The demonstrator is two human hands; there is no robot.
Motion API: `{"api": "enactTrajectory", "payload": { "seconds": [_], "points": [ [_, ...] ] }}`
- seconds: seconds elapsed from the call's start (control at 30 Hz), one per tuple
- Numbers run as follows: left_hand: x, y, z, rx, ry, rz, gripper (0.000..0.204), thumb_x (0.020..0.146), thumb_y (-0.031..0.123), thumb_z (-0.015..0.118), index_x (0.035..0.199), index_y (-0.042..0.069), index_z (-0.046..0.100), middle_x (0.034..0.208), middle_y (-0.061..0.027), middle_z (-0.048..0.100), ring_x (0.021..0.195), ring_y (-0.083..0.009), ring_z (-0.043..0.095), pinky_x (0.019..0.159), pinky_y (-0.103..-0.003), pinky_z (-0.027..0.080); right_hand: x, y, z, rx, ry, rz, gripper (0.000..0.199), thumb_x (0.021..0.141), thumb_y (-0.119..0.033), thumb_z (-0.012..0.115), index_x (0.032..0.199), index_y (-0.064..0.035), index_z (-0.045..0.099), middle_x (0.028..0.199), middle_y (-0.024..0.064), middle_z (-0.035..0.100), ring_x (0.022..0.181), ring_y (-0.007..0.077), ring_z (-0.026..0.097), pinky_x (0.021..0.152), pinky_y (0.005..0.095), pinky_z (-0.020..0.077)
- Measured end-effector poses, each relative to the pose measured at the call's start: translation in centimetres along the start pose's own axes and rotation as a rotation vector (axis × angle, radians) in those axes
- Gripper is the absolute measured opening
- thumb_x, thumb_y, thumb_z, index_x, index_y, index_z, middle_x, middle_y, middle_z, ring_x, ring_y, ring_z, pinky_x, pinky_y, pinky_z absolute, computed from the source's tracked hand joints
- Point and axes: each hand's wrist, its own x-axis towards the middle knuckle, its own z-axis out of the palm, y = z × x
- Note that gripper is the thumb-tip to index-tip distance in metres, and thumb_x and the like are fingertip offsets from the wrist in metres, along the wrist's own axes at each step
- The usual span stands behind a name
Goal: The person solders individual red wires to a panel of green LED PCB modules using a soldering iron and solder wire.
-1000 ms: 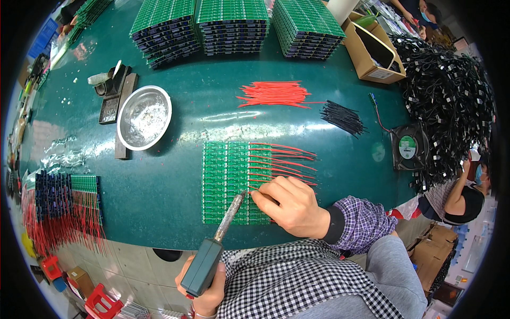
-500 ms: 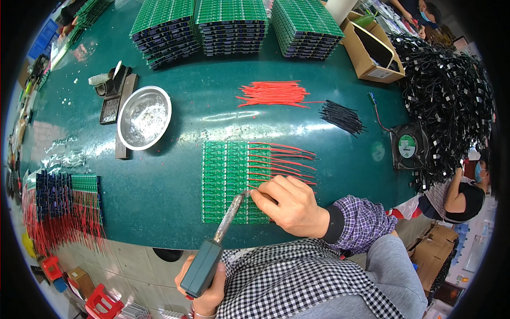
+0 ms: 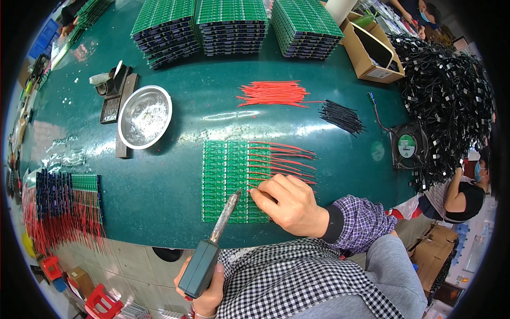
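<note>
Green counter (image 3: 175, 207) packed with circuit board stacks, loose wires and a steel bowl (image 3: 144, 116).
Left hand (image 3: 204, 290) is wrapped round a soldering iron (image 3: 210, 250), tip sitting on the green board panel (image 3: 229, 181) at the counter's near edge. Right hand (image 3: 289, 204) rests on the panel just beside the tip, fingers pinched on a red wire (image 3: 281, 175). More red wires (image 3: 273, 93) and black wires (image 3: 341, 115) lie further back.

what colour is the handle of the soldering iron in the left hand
Dark teal-grey, seen in the head view: the soldering iron handle sits in the left hand.
</note>
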Motion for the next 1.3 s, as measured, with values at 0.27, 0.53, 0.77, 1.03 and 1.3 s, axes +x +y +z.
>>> {"api": "enactTrajectory", "payload": {
  "seconds": [0.27, 0.53, 0.77, 1.03, 1.3],
  "points": [
    [-0.8, -0.5, -0.6, -0.001, -0.035, -0.076, 0.035, 0.075, 0.011, 0.087, 0.102, -0.002, 0.069, 0.094, -0.0074, 0.068, 0.078, -0.0164, 0.063, 0.069, -0.032, 0.05, 0.2, -0.3, -0.5, 0.019, 0.044, -0.002, 0.024, 0.068, -0.01, 0.068, 0.091, -0.0005, 0.068, 0.087, 0.0057, 0.061, 0.079, 0.0193, 0.06, 0.063, 0.0303, 0.0469],
    [0.1, 0.7, -0.3, 0.078, -0.013, 0.074, 0.022, 0.069, 0.002, 0.078, 0.088, -0.005, 0.07, 0.08, -0.0154, 0.068, 0.062, -0.0243, 0.066, 0.054, -0.033, 0.05, -0.3, -0.6, -0.2, 0.045, 0.015, 0.012, 0.024, 0.068, -0.01, 0.068, 0.091, -0.0009, 0.067, 0.087, 0.0066, 0.061, 0.079, 0.0208, 0.061, 0.067, 0.0317, 0.0499],
    [-0.1, 0.8, -0.4, 0.098, -0.044, 0.062, 0.022, 0.069, 0.001, 0.078, 0.088, -0.005, 0.071, 0.082, -0.0157, 0.069, 0.065, -0.0241, 0.068, 0.056, -0.032, 0.052, -0.4, -0.7, -0.1, 0.032, 0.01, 0.005, 0.023, 0.068, -0.009, 0.067, 0.09, -0.0008, 0.067, 0.085, 0.0059, 0.06, 0.077, 0.0197, 0.06, 0.065, 0.0309, 0.0486],
    [0.1, 0.6, -0.3, 0.1, -0.059, 0.101, 0.021, 0.069, 0.001, 0.078, 0.088, -0.005, 0.071, 0.082, -0.0152, 0.069, 0.065, -0.0251, 0.069, 0.056, -0.033, 0.052, -0.3, -0.7, -0.1, 0.017, 0.007, -0.004, 0.024, 0.068, -0.01, 0.067, 0.09, -0.0004, 0.067, 0.084, 0.0057, 0.059, 0.077, 0.0194, 0.059, 0.065, 0.0305, 0.048],
    [-2.0, -1.8, -1.3, 0.065, -0.109, -0.107, 0.026, 0.078, 0.008, 0.084, 0.098, -0.003, 0.07, 0.092, -0.0078, 0.07, 0.076, -0.0146, 0.064, 0.067, -0.03, 0.051, -0.3, -0.7, -0.3, 0.012, -0.006, -0.005, 0.024, 0.067, -0.009, 0.067, 0.09, -0.0002, 0.067, 0.084, 0.0056, 0.059, 0.077, 0.0192, 0.059, 0.065, 0.0305, 0.0483]
  ]
}}
